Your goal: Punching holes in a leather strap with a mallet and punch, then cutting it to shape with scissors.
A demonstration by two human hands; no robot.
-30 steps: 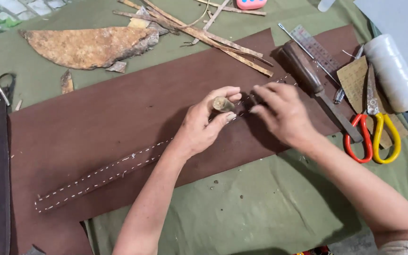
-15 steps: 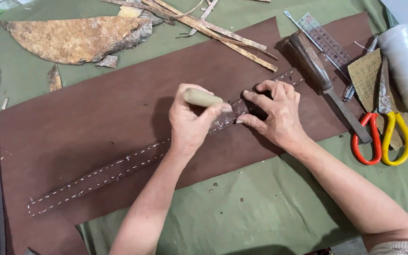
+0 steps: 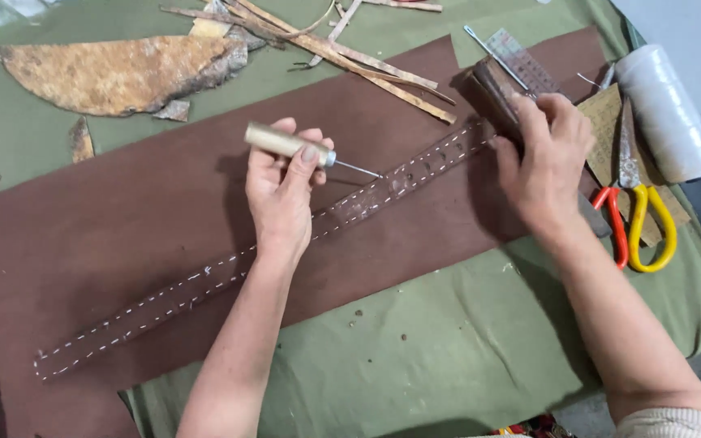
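A long brown leather belt strap [image 3: 204, 280] with white stitching and punched holes lies diagonally on a large brown leather sheet [image 3: 123, 211]. My left hand [image 3: 281, 191] holds an awl [image 3: 302, 150] by its pale wooden handle, its metal point tilted down just above the strap's holed part. My right hand [image 3: 545, 162] is closed over a dark wooden-handled hammer [image 3: 488, 89] at the strap's far end.
Yellow-and-red-handled scissors [image 3: 638, 215] lie right of my right hand, beside a white thread spool [image 3: 667, 109]. A metal ruler [image 3: 521, 61] and thin leather offcuts [image 3: 350, 53] lie at the back, a rough tan hide piece [image 3: 115, 73] at the back left. Green cloth [image 3: 415, 349] covers the table.
My left hand has lifted the awl off the strap and tipped it sideways. My right hand has left the strap and moved right onto the hammer.
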